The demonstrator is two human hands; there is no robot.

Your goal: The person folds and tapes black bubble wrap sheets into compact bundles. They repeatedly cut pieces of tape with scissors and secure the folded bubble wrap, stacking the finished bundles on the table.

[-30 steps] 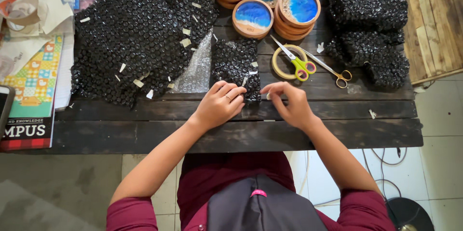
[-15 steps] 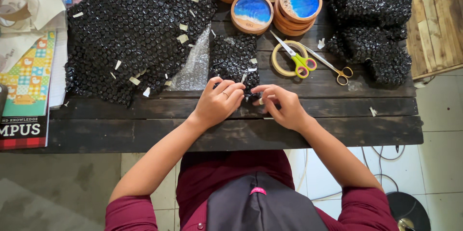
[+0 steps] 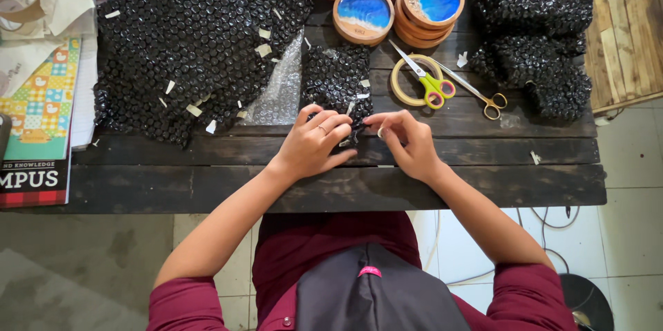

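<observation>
Two hands, two pairs of scissors, one tape ring [image 3: 412, 81]. About five round wooden coasters with blue tops [image 3: 364, 13] stacked at the far edge. Small black bubble-wrapped parcel [image 3: 336, 79] lies mid-surface, dotted with tape bits. Left hand [image 3: 314, 144] presses its near edge, fingers flat. Right hand [image 3: 409, 141] pinches that same edge in a thumb-and-finger grip. Big black bubble wrap sheet [image 3: 193, 34] at left, wrapped pile [image 3: 539, 34] at right. Bare dark wooden surface [image 3: 483, 179] along the near edge; green-handled scissors [image 3: 426, 79] and gold scissors [image 3: 476, 92] lie just right.
</observation>
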